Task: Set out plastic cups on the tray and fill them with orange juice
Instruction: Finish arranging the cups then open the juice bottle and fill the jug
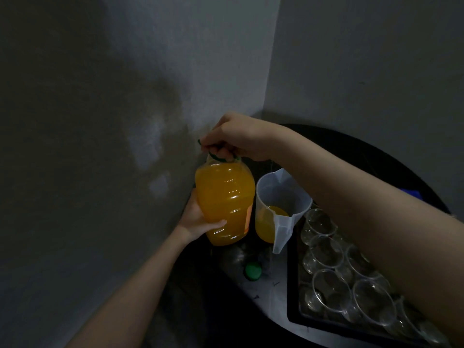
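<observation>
Left hand [194,219] cupped the juice bottle [224,202] low on its side, thumb wrapped across the front, grip clenched round the body. Right hand [234,136] sat on top, fingers pinching the green cap/ring at the neck [221,156], so that grip was grasping the closure. Bottle was held up by the wall-side edge of the worktop [271,280], just beside the jug [278,204].

Handling, my read: bottle looked nearly full, so heavy & bottom-loaded; thin plastic w/ ridges, prob. gives under a squeeze and may be slick. Best hold was low on the ribbed body plus the neck, as here. Once open, squeezing could push juice out.

Containers: bottle full of orange juice almost to the shoulder. Jug was clear plastic, a little juice in the bottom, spout toward the tray. Black tray [293,315] at the near right of the worktop carried the clear cups [326,252], packed touching in rows, all looking empty; light, flimsy, easy to tip. A loose green cap [253,270] lay on the worktop between bottle & tray.
</observation>
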